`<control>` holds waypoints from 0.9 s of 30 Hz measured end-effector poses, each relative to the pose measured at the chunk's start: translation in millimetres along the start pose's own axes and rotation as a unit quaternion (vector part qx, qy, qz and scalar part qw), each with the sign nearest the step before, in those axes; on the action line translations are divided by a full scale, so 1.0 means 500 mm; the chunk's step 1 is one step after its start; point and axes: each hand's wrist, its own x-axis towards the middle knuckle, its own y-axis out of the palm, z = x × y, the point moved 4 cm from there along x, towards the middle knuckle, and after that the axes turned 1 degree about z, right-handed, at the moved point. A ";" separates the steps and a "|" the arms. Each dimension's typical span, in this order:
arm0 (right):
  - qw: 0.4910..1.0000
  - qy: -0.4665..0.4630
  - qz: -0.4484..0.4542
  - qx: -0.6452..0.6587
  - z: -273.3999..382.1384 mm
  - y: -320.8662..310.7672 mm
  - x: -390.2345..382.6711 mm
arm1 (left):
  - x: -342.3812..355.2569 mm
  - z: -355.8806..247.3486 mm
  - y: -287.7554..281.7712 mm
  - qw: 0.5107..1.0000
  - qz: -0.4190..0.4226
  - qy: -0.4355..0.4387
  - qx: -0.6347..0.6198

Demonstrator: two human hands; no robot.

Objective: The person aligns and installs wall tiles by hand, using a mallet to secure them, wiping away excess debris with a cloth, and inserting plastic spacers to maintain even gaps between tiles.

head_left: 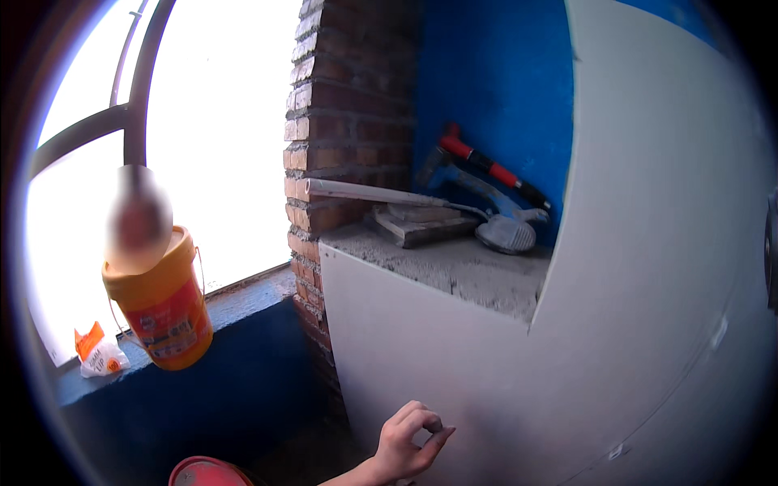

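Observation:
My left hand [408, 440] comes in from the lower edge, in front of the lower part of a white wall panel [438, 348]. Its fingers are curled, with thumb and forefinger closed in a pinch. Something small and greyish may sit at the fingertips, too small to make out. My right hand is out of view. Above the hand, a niche has a rough grey cement ledge [454, 263]. On it lie a red-and-black handled tool [490, 168], a grey shower head [506, 233], a pale pipe [369, 192] and a flat dusty block [417, 227].
At left, a yellow-and-red bucket [166, 324] with a blurred thing on top stands on the blue windowsill [251, 290]. Beside it is an orange-and-white bag [100, 352]. A red round lid [207, 472] shows at the lower edge. A brick pillar [304, 146] borders the niche.

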 end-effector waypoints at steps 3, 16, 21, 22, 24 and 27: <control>0.996 -0.034 0.076 -0.035 0.100 -0.022 0.022 | 0.040 -0.042 -0.073 0.998 -0.013 -0.039 0.045; 0.973 0.161 0.158 0.047 0.368 -0.156 -0.185 | -0.062 -0.231 -0.413 0.875 -0.055 -0.476 0.067; 0.915 0.289 0.190 0.206 0.511 -0.248 -0.131 | -0.110 -0.259 -0.554 0.790 -0.158 -0.562 0.188; 0.890 0.345 0.189 0.231 0.499 -0.251 -0.148 | -0.174 -0.328 -0.569 0.723 -0.149 -0.643 0.203; 0.868 0.403 0.181 0.227 0.486 -0.261 -0.175 | -0.320 -0.425 -0.583 0.612 -0.087 -0.759 0.206; 0.827 0.499 0.168 0.195 0.469 -0.268 -0.248 | -0.573 -0.628 -0.549 0.448 0.036 -0.872 0.194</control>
